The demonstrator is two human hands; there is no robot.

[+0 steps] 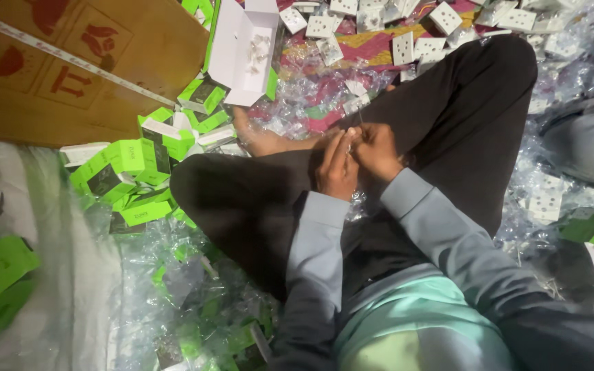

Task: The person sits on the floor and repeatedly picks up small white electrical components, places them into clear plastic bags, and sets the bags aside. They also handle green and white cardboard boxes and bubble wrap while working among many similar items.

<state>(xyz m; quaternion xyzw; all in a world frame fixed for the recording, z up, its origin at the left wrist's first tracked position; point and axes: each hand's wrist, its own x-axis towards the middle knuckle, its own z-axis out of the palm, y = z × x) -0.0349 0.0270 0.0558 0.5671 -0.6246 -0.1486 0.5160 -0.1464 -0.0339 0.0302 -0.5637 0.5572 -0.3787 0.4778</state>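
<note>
Both hands meet over the lap of the cross-legged person. Left hand (336, 167) and right hand (374, 148) are pressed fingertip to fingertip, pinching a thin dark rod-like piece (359, 118) between them. What it is can't be told, it is too small and blurred. It sticks out from the fingertips toward the far side, long axis running near-to-far, nearly upright in frame. The right hand's fingers curl closed around its lower end; the left hand's fingers are straighter and pressed flat against the right (whether the left really grips it or just steadies it, cannot tell). The right hand is the nearer one to the piece.

Materials around:
- black trousers (448, 110), matte cloth, knees spread left and right
- grey-blue sleeves (314, 240), soft fabric
- clear plastic wrappers (194, 288), crinkled and shiny, littering the floor near-left and right
- green cartons (122, 165), small glossy card boxes with dark panels, heaped to the left, well apart from the hands
- open white carton (242, 48), card, lid up, far-left of the hands, with small clear parts inside
- white socket plates (407, 47), hard square plastic with holes, scattered on the far side (a few more at right)
- brown corrugated box (70, 62), far left, red symbols and a tape strip
- patterned cloth (379, 45), pink and yellow, under the plates

A bare foot (262, 141) lies just left of the hands.
</note>
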